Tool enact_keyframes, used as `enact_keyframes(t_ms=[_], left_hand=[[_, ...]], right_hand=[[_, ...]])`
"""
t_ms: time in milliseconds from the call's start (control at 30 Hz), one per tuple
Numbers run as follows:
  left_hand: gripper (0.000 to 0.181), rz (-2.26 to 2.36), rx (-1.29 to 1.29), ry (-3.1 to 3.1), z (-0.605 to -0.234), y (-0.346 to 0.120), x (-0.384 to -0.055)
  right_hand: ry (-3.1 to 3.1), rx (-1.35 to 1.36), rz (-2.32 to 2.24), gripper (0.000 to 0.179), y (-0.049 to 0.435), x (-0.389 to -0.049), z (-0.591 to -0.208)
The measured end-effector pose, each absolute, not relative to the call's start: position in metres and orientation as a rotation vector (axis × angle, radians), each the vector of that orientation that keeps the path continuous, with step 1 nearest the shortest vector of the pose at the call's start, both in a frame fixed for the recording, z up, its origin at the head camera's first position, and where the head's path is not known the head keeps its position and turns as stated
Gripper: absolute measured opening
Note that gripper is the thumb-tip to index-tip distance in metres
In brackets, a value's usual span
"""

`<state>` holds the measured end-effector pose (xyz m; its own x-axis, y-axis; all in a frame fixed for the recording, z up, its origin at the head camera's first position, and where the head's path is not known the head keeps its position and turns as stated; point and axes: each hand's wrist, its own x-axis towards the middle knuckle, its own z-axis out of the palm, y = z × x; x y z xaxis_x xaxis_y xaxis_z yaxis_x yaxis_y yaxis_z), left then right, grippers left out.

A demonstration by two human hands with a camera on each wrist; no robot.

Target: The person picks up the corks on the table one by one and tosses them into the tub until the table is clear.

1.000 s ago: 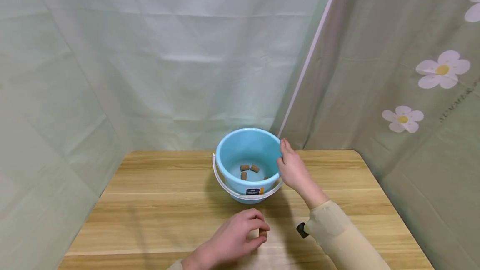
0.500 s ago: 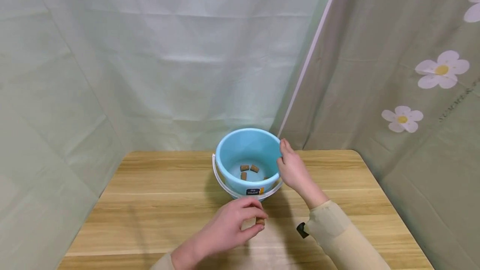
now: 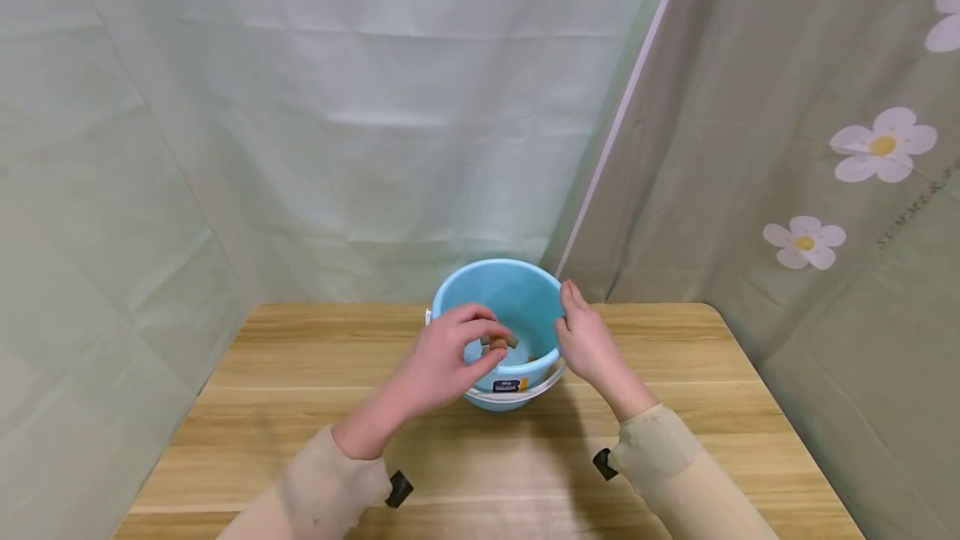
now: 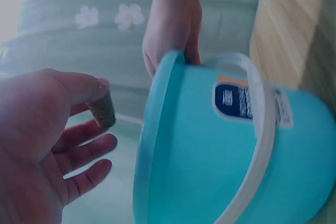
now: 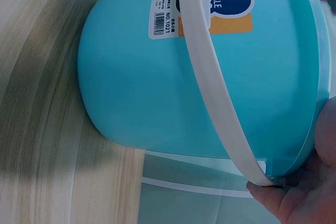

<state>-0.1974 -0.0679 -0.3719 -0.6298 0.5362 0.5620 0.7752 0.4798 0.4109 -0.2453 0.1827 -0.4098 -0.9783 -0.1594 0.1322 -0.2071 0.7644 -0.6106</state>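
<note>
A light blue bucket [image 3: 525, 294] stands on the wooden table, its white handle [image 4: 254, 150] lowered to the near side. Above the near left part of its opening, my left hand [image 3: 442, 361] pinches a small brown cork [image 4: 102, 109] between thumb and index finger. The other fingers stay spread, as the left wrist view shows. My right hand [image 3: 592, 344] grips the bucket's rim on the right, with the thumb near the handle's end. Several similar corks lie on the bucket floor, partly hidden behind my left hand.
The wooden table [image 3: 300, 390] ends at a pale green curtain [image 3: 375, 148] at the back. A flower-printed curtain [image 3: 712, 190] hangs on the right. A black piece [image 3: 399, 490] is attached at the left sleeve, another black piece [image 3: 604, 464] at the right.
My left hand has risen from the table in front of the bucket, with the cork, up and forward over the opening. My right hand has stayed on the rim.
</note>
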Motion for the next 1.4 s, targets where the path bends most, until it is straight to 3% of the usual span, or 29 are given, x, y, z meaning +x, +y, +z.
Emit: enact_keyframes(t_ms=[500,800,1067,1400], left_hand=[[0.018,-0.731,-0.951,-2.773,-0.376,-0.051,-0.241],[0.017,-0.683,-0.896,-2.859,-0.378,-0.047,-0.250],[0.034,-0.746,-0.744,-2.797,-0.382,-0.052,-0.252],[0.031,-0.851,-0.720,-2.630,-0.382,-0.058,-0.250]], right_hand=[[-2.891,0.305,0.995,0.063,0.185,-0.246,-0.409],[-2.886,0.316,0.999,0.063,0.182,-0.247,-0.410],[-2.880,0.337,1.017,0.063,0.179,-0.249,-0.410],[-2.876,0.342,1.022,0.063,0.182,-0.250,-0.410]])
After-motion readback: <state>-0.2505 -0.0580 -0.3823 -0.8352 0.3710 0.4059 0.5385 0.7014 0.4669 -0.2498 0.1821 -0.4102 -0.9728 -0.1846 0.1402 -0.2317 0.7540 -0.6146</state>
